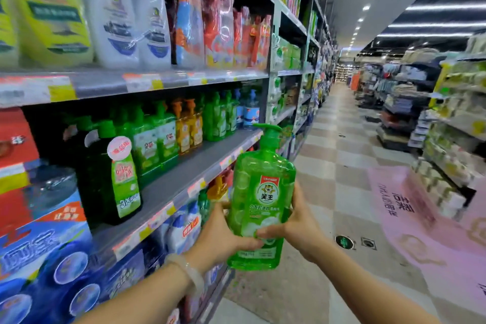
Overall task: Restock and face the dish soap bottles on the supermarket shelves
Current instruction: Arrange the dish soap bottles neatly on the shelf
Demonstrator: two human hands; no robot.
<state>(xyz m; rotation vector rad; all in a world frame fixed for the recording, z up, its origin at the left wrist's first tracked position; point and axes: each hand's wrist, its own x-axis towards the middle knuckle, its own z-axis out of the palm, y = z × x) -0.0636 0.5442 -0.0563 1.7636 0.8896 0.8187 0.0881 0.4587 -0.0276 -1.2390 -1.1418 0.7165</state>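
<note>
1. Left hand [222, 235]: curled round the lower left side of a green bottle [260, 200], thumb across the front near the base, fingers wrapped behind out of sight. A pale bracelet [188, 269] sits on the wrist.

2. Right hand [294, 221]: gripping the same bottle from its right side, thumb laid over the lower front label, fingers behind the bottle and not visible.

3. Green bottle: clear green plastic with a green pump top [268, 130], label facing the camera, held roughly upright with a slight lean. It is between the two hands, in the aisle, clear of the shelving and not resting on any shelf.

4. Middle shelf [184, 179]: to the left of and above the left hand. Its front strip carries price tags. The part nearest the hands is bare grey board.

5. Stock on that shelf: a dark green bottle [113, 176] with a round pink sticker stands at the near end, up and left of the left hand. Beyond it stand a row of green pump bottles [155, 139], then orange bottles [188, 126], more green, and blue ones at the far end.

6. Upper shelf: white bottles [128, 13] and red-and-orange packs [223, 31], well above both hands.

7. Lower shelf: blue and white containers [184, 229], just left of the left hand; detail blurred.

8. Floor [339, 155]: checkered tile to the right of the right hand, with a pink floor sticker [426, 221] further right.
</note>
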